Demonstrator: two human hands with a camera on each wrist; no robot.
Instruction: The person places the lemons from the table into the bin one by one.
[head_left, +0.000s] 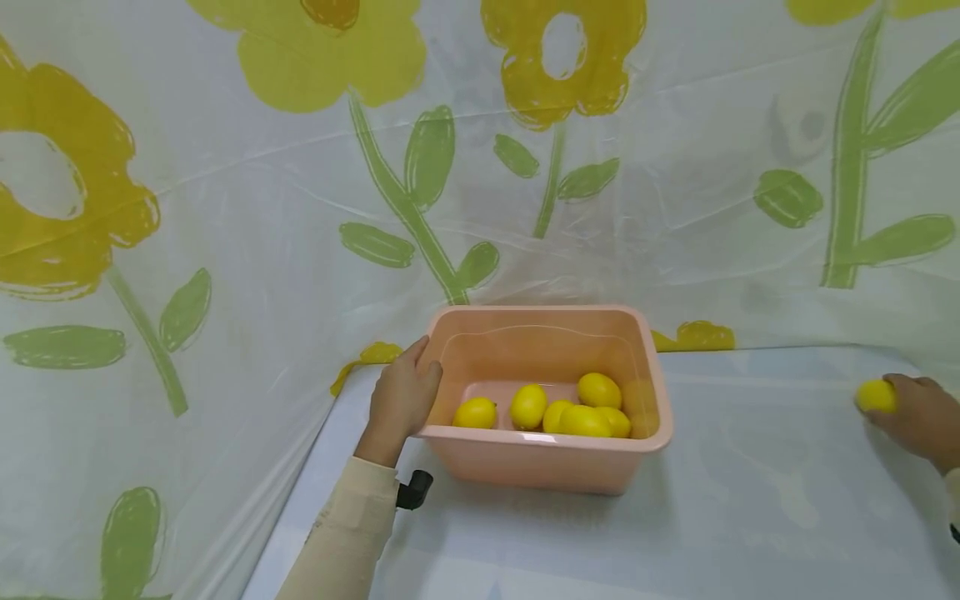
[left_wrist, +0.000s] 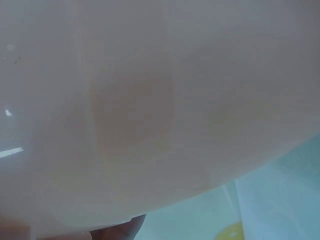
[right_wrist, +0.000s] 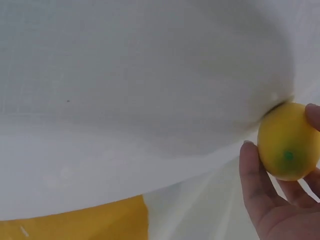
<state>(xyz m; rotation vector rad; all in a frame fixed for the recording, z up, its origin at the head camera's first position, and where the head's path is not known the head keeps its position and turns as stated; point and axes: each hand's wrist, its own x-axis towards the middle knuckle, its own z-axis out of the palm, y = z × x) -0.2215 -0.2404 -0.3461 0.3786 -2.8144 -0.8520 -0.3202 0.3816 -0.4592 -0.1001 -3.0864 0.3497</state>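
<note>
A pink plastic bin [head_left: 525, 462] stands on the table with several yellow lemons [head_left: 585, 421] lying inside. At its left rim is my left hand [head_left: 401, 392], gripping the edge with the thumb over the inner side. The bin's pale outer wall [left_wrist: 130, 110] fills most of the left wrist view, with a bit of the hand [left_wrist: 117, 231] below. Far to the right, my right hand [head_left: 918, 417] holds a single lemon [head_left: 876, 396]. The right wrist view shows that lemon [right_wrist: 287, 145] between fingers and thumb, its green-tinged end visible, close to the white tabletop.
A white-covered table [head_left: 757, 467] extends under the bin and to its right. Behind and to the left hangs a white cloth [head_left: 675, 183] printed with yellow flowers and green leaves. A small black object [head_left: 414, 490] sits at the left cuff.
</note>
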